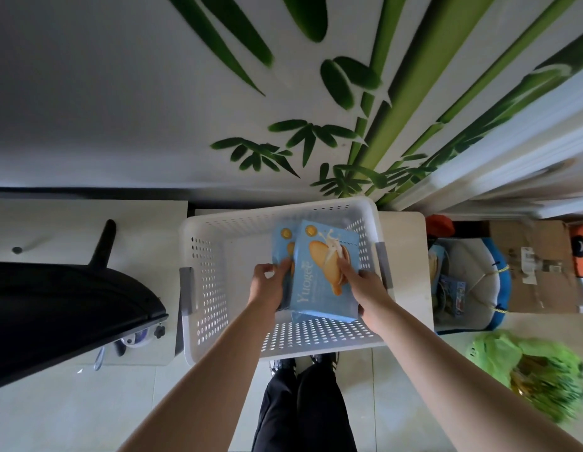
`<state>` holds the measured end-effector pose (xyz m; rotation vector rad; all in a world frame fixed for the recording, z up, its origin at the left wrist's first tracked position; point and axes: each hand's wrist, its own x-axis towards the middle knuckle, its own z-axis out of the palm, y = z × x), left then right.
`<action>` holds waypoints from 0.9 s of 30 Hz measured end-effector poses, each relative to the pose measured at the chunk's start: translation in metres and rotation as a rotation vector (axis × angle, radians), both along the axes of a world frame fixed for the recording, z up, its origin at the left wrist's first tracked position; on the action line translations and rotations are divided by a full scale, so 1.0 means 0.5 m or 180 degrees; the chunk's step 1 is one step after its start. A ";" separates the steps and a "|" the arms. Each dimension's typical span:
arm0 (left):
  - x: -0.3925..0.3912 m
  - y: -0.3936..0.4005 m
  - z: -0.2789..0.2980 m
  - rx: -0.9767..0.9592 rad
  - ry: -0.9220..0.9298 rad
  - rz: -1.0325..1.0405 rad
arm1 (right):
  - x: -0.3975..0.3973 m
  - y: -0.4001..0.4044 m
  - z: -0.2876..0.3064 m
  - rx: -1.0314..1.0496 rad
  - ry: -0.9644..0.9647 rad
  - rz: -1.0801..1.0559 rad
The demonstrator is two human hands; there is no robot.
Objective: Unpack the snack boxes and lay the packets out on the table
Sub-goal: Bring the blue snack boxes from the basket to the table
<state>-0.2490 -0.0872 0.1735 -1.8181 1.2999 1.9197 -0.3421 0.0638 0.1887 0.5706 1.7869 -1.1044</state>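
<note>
Both hands in the basket (202, 288): right hand (362, 282) clamped on the front box (322, 272), left hand (267, 285) gripping the half-hidden rear box (283, 246).

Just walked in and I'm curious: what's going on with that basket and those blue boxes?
A person stands over a white perforated basket on a white table, both hands reaching into it. The right hand grips the front blue biscuit box. The left hand holds a second blue box just behind it. Both boxes look closed, and no packets show on the table.
</note>
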 end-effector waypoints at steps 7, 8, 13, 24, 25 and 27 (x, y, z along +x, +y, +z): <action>0.048 -0.008 0.139 -0.0510 0.0049 0.0165 | 0.001 -0.002 0.174 -0.0662 -0.0094 -0.0271; 0.059 -0.007 0.164 -0.0574 0.0060 0.0138 | 0.005 0.000 0.203 -0.0695 -0.0088 -0.0284; 0.118 0.006 0.320 -0.0790 0.0319 0.0229 | 0.019 0.014 0.346 -0.0733 0.0151 -0.0170; 0.234 0.098 0.605 -0.1196 0.0564 0.1376 | 0.070 0.012 0.618 -0.1315 0.0609 0.1093; 0.249 0.112 0.624 -0.1203 0.0574 0.1542 | 0.078 0.013 0.635 -0.1420 0.0557 0.1235; 0.283 0.139 0.657 -0.1264 0.0559 0.1826 | 0.096 0.011 0.665 -0.1574 0.0429 0.1529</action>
